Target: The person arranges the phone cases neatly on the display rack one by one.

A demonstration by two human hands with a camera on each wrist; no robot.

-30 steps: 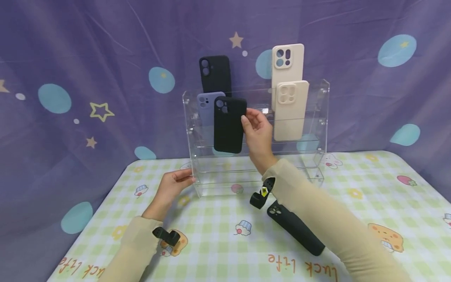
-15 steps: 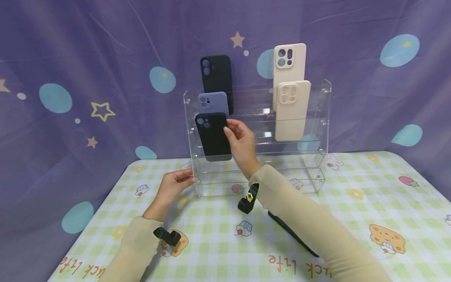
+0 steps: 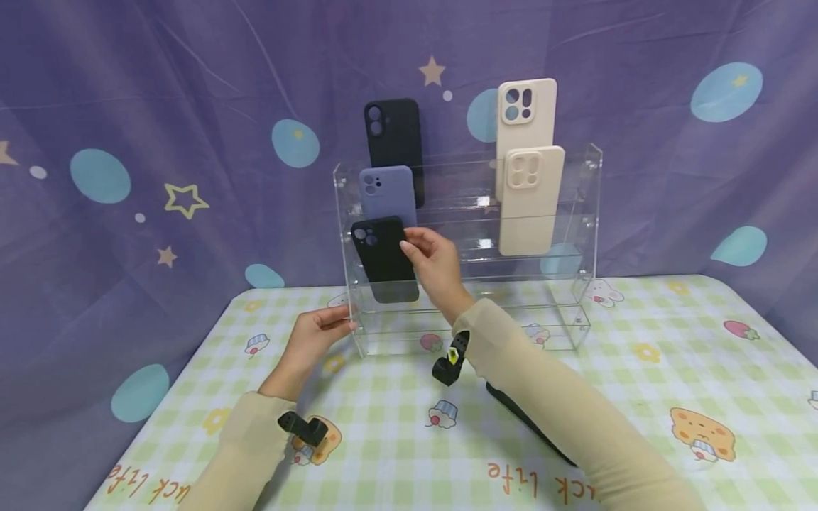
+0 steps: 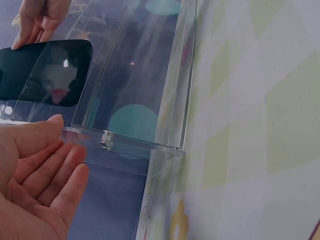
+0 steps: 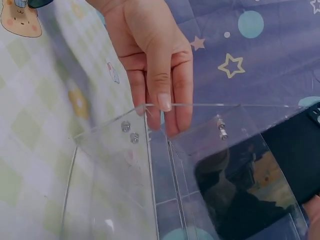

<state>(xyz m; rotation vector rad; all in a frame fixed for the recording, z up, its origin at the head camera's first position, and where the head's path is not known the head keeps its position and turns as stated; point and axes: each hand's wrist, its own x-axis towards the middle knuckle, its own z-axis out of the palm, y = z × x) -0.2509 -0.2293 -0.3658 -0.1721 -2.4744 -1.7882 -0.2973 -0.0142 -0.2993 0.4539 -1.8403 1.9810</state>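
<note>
My right hand (image 3: pixel 434 266) pinches a black phone case (image 3: pixel 383 255) by its right edge, in the head view. The case leans slightly, its lower end behind a clear front strip of the tiered acrylic display rack (image 3: pixel 473 310). Around the rack's left side panel my left hand (image 3: pixel 313 341) keeps thumb and fingers, also plain in the right wrist view. Just behind the held case stands a lavender phone case (image 3: pixel 390 190), with another black phone case (image 3: pixel 396 135) on the tier above. Two cream phone cases, one upper (image 3: pixel 540 113) and one lower (image 3: pixel 533 199), stand at the rack's right.
A further dark phone case (image 3: pixel 527 422) lies on the table, mostly hidden under my right forearm. The checked tablecloth (image 3: pixel 383 461) spreads in front of the rack. A purple patterned curtain (image 3: pixel 211 92) hangs close behind it.
My right hand has carried the black case left and down, from in front of the rack to behind a front strip on its left side. The left hand has stayed put.
</note>
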